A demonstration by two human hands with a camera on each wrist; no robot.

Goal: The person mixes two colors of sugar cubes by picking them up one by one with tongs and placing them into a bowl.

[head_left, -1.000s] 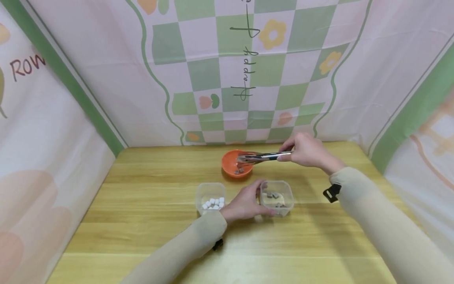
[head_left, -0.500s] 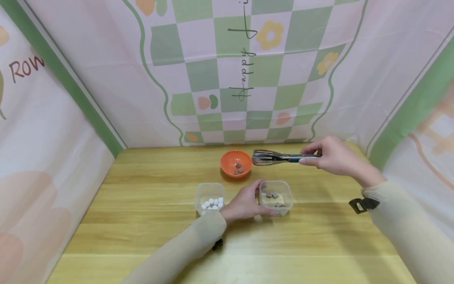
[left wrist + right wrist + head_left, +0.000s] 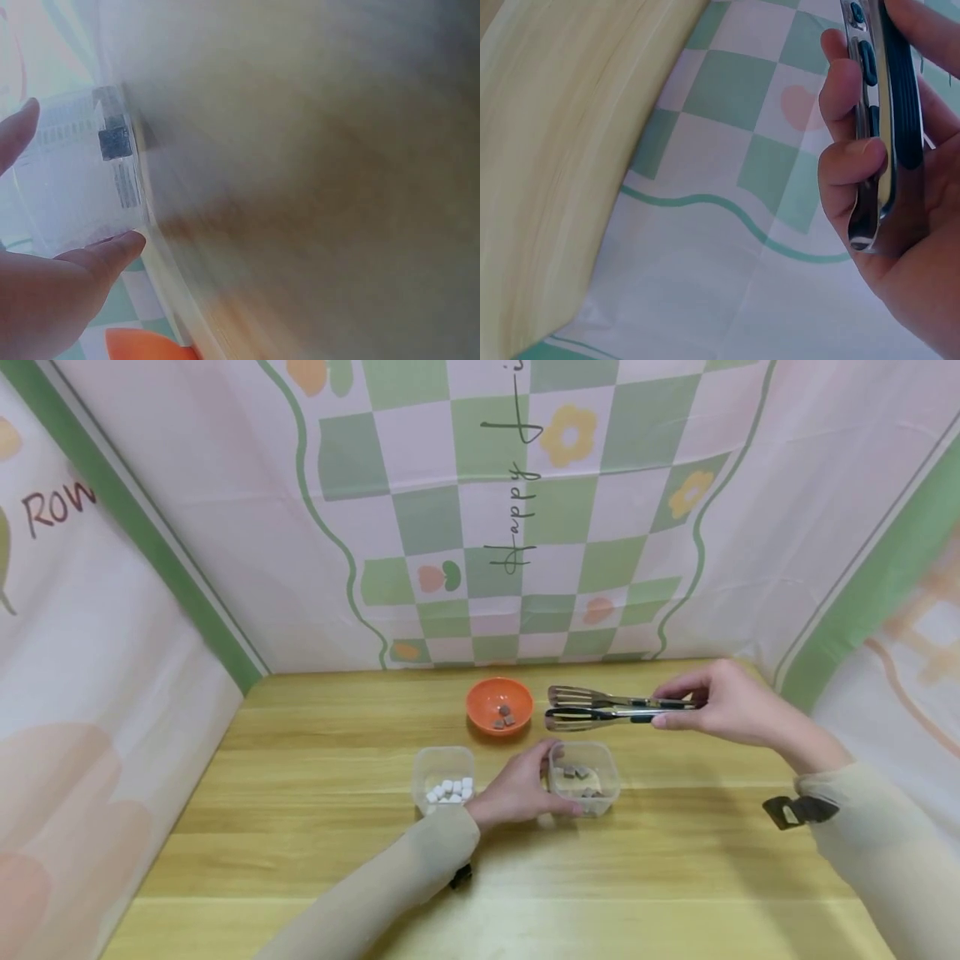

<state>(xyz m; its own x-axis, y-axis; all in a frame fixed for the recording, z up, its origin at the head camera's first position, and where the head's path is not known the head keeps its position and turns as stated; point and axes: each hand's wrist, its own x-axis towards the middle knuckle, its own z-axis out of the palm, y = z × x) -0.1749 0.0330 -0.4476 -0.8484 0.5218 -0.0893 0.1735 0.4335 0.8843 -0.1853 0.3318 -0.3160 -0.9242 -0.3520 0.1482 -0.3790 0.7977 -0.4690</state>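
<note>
My right hand (image 3: 731, 703) grips metal tongs (image 3: 600, 717) with dark handle insets, held over the table beyond the right container. Their slotted tips stand apart with nothing between them. In the right wrist view, fingers and thumb wrap the handle of the tongs (image 3: 885, 127). My left hand (image 3: 517, 789) holds a clear plastic container (image 3: 617, 768) from its left side, fingers at the far wall and thumb at the near one. Several small brown cubes (image 3: 576, 772) lie in it. The left wrist view shows a dark cube (image 3: 115, 142) through the wall of the container (image 3: 60, 187).
An orange bowl (image 3: 480, 710) with a few brown cubes stands behind the containers, left of the tongs. Left of my left hand, another clear container (image 3: 431, 764) holds several white cubes (image 3: 450, 789). Patterned cloth (image 3: 420, 452) hangs behind the wooden table (image 3: 315, 827).
My right hand has drawn the tongs from over the orange bowl to the right and slightly nearer. The tong tips have spread apart. My left hand stays on the container.
</note>
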